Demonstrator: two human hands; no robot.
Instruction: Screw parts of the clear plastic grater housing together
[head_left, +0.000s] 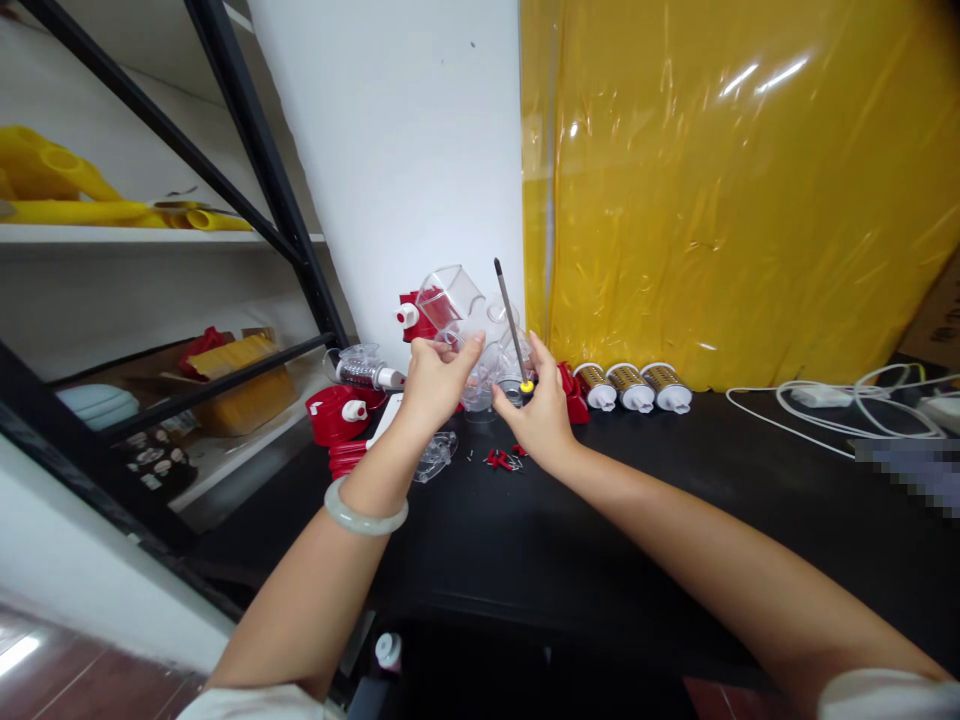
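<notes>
1. Clear plastic housing (465, 330): raised above the black table (675, 520), near its far edge by the white wall.
2. Left hand (435, 385): fingers closed on the housing's left side.
3. Right hand (541, 415): curled around a screwdriver (511, 325), shaft pointing to 12 o'clock.
4. Red clips (502, 459): at 6 o'clock, just below.
5. Three drums (634, 386): at 3 o'clock; open tabletop nearer the person.

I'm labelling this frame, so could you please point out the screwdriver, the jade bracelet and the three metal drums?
screwdriver (510, 318), head view, middle of its shaft.
jade bracelet (365, 518), head view, front of the band on the left wrist.
three metal drums (628, 383), head view, the middle drum's body.
</notes>
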